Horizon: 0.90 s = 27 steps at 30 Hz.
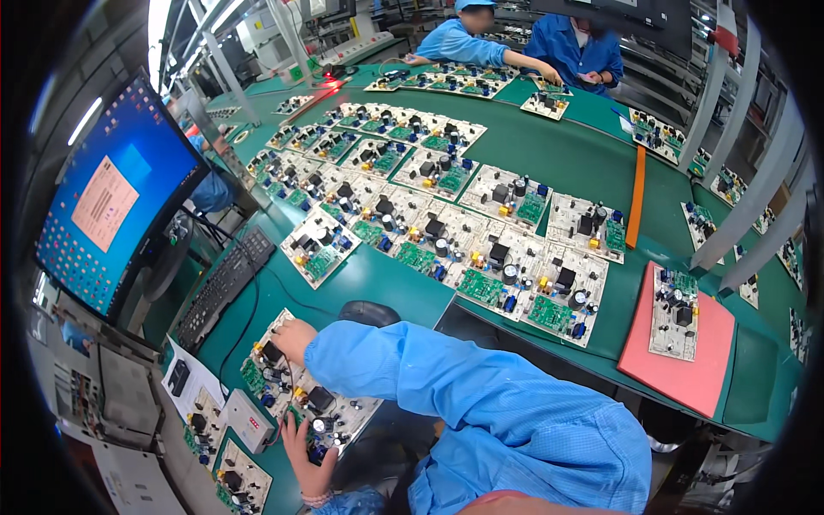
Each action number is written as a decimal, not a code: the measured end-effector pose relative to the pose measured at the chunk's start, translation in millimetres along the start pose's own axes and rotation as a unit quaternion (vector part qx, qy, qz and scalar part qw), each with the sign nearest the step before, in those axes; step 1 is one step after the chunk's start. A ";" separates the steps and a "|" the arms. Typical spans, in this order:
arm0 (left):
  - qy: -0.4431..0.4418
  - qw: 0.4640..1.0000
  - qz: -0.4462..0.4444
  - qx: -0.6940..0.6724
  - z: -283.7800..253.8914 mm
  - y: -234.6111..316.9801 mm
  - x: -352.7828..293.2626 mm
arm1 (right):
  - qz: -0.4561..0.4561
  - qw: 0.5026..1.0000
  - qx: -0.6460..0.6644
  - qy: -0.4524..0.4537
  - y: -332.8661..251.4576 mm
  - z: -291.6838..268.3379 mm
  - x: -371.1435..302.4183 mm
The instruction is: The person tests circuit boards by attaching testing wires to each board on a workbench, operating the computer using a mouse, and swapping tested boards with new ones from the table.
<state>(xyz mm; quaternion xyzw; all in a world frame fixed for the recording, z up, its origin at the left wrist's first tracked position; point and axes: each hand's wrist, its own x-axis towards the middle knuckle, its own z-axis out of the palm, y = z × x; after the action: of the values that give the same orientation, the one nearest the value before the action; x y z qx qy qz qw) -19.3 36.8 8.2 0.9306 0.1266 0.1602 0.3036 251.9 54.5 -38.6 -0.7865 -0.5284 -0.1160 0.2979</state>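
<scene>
We steady a circuit board (296,386) on the green surface (378,279) at seven o'clock: right hand (292,337) pins its top edge, left hand (302,455) pinches its lower edge.

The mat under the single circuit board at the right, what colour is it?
The mat is pinkish red, seen in the head view.

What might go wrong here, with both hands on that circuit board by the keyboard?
1. The left hand and right hand press on one circuit board among tall parts; a slip might bend one.
2. The right sleeve reaches across the body over the green table; it could brush the neighbouring boards.
3. The grey box and its wire lie close by; the wire might snag.
</scene>
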 end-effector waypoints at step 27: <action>0.015 0.999 0.021 0.029 -3.3 -7.6 -6.5 | -0.056 0.996 0.023 -0.061 -1.0 -6.1 1.0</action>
<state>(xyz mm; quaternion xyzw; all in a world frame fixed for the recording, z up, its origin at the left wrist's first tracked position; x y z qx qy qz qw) -27.5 42.3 4.7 0.9389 0.1159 0.1770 0.2715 252.3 51.9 -32.9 -0.7540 -0.5916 -0.0721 0.2763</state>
